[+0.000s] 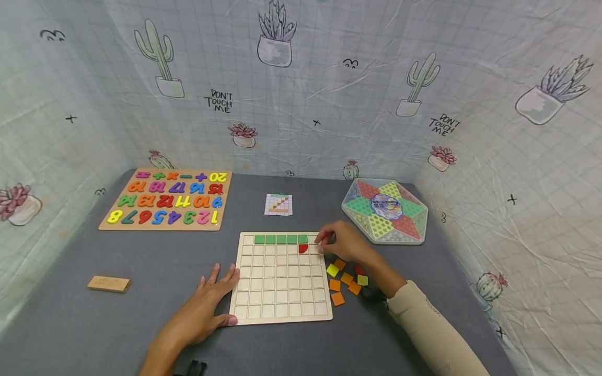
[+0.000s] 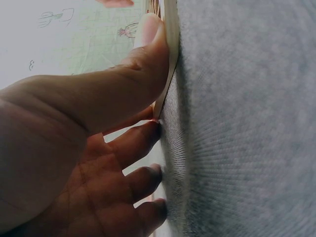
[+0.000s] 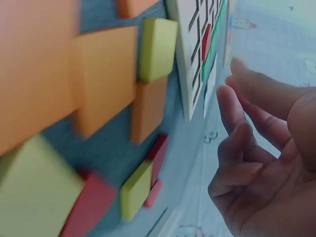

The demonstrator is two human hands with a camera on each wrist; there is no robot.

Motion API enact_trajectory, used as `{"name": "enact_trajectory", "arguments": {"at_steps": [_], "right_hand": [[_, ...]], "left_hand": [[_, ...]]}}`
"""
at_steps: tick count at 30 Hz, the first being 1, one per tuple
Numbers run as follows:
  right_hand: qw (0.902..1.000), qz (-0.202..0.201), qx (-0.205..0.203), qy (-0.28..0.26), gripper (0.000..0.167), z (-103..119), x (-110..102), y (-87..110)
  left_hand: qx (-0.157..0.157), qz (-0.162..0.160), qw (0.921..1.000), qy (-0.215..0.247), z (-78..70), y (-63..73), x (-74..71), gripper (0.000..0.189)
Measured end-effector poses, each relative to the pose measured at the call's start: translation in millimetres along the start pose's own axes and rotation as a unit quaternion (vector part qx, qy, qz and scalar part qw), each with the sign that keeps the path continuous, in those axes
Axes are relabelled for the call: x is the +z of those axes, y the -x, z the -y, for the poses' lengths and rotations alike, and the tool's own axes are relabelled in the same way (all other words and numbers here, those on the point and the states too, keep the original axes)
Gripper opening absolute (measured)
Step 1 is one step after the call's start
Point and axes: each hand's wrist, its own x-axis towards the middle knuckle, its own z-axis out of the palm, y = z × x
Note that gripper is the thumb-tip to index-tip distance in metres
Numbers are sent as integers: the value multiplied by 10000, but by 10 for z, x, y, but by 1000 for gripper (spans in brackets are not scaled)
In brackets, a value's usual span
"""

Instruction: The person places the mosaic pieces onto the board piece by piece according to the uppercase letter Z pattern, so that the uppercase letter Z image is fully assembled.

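Two hands at a pale gridded board (image 1: 282, 284) on a dark grey table (image 1: 164, 261).
Light sheeting (image 1: 320, 94) printed with cacti and "DON'T TOUCH ME" rises around it; along the far side lie a number puzzle (image 1: 160, 227), a small card (image 1: 278, 204) and a hexagonal box (image 1: 386, 210), with a wooden block (image 1: 108, 283) at left. The board sits near the middle, bearing green squares (image 1: 281, 239) and a red piece (image 1: 303, 249). The left hand (image 1: 204, 305), fingers spread, touches its left edge, grasping nothing. The right hand (image 1: 345, 243) covers its far right corner, fingers loosely bent, nothing visible between them; loose tiles (image 1: 347, 279) lie beside that wrist.
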Motion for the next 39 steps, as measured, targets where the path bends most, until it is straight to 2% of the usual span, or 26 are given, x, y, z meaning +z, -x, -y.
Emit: {"name": "enact_trajectory", "arguments": {"at_steps": [9, 16, 25, 34, 39], "right_hand": [[9970, 655, -278, 316, 22, -186, -52, 306], [9949, 713, -537, 479, 18, -232, -10, 354], [9975, 496, -491, 87, 13, -186, -39, 295], [9975, 299, -535, 351, 12, 81, 30, 144], [9980, -69, -485, 411, 11, 197, 175, -3]], "left_hand": [[41, -1, 10000, -39, 5, 6, -11, 101], [24, 19, 10000, 17, 12, 10, -9, 101], [35, -6, 10000, 13, 12, 9, -5, 100], [7, -17, 10000, -53, 3, 8, -2, 100], [-6, -9, 10000, -97, -12, 7, -3, 100]]}}
